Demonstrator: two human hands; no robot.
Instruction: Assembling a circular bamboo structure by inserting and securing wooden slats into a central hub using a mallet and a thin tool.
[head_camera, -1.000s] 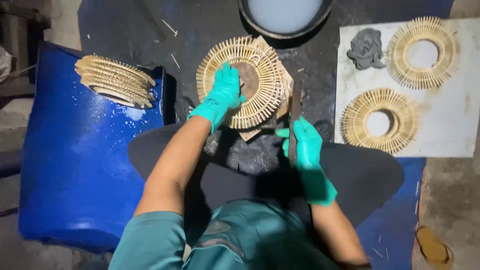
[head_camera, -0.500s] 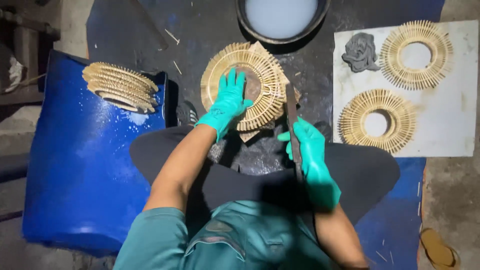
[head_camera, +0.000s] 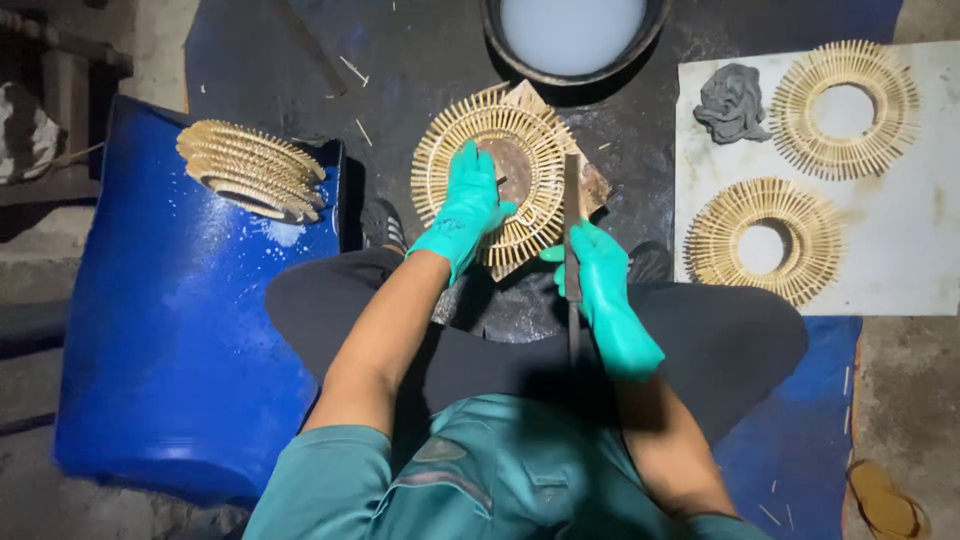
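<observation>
At frame centre, our left hand (head_camera: 466, 208) presses its spread fingers flat on the bamboo-stick ring (head_camera: 497, 170); our right hand (head_camera: 603, 290) has fingers clamped round a long blade (head_camera: 572, 240). A slipping blade could nick glove or sticks.

Two gloved hands are seen, the left hand (head_camera: 468, 208) and the right hand (head_camera: 603, 290). Three single stick rings are counted: one ring under the left hand (head_camera: 525, 130) and two rings on the white sheet (head_camera: 845, 95) (head_camera: 765, 240), to the right of the right hand. One stack of rings (head_camera: 250, 168) is seen left of the left hand. One long blade (head_camera: 571, 200) is held in the right hand. One bowl of white liquid (head_camera: 575, 35) and one grey rag (head_camera: 732, 100) are counted beyond the hands.
</observation>
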